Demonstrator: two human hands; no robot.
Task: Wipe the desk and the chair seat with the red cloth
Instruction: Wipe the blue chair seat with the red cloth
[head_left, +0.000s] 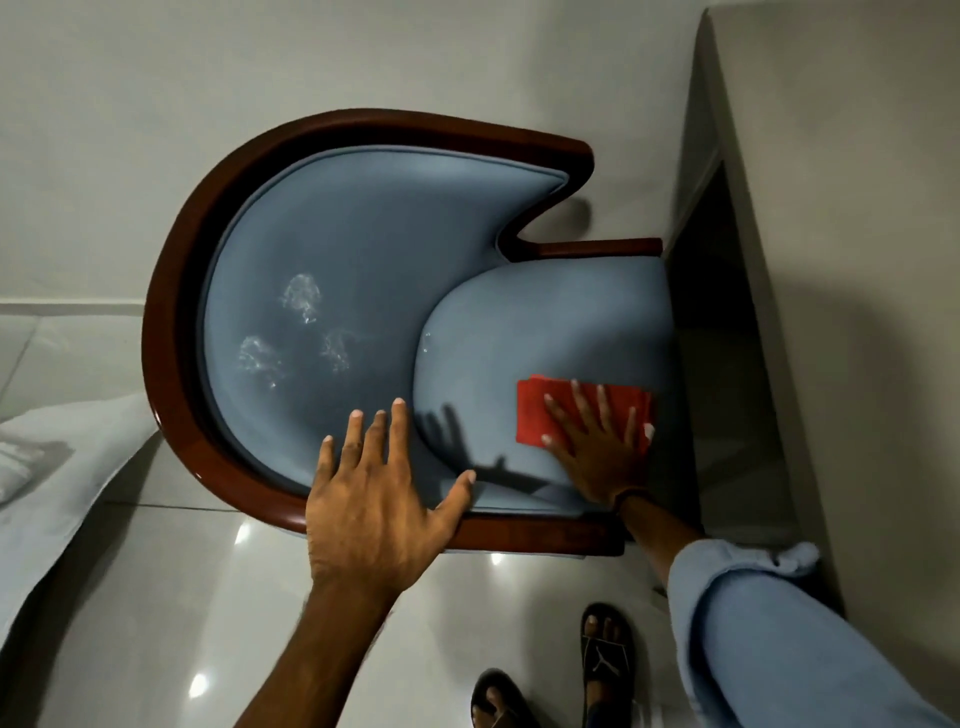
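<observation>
A chair with blue upholstery and a dark wooden frame (171, 312) fills the middle of the view, seen from above. Its blue seat cushion (540, 322) lies toward the right. A folded red cloth (532, 410) lies flat on the near right part of the seat. My right hand (597, 447) presses on the cloth with fingers spread. My left hand (374, 493) hovers open over the chair's near arm, holding nothing. The blue backrest (311, 249) carries three whitish smudges (301, 296). The grey desk (831, 260) stands at the right, its top seen edge-on.
The chair seat pokes partly under the desk at a dark opening (711, 312). A glossy tiled floor (182, 597) lies below. My feet in black sandals (605, 654) stand near the bottom edge. White bedding (52, 467) shows at the left.
</observation>
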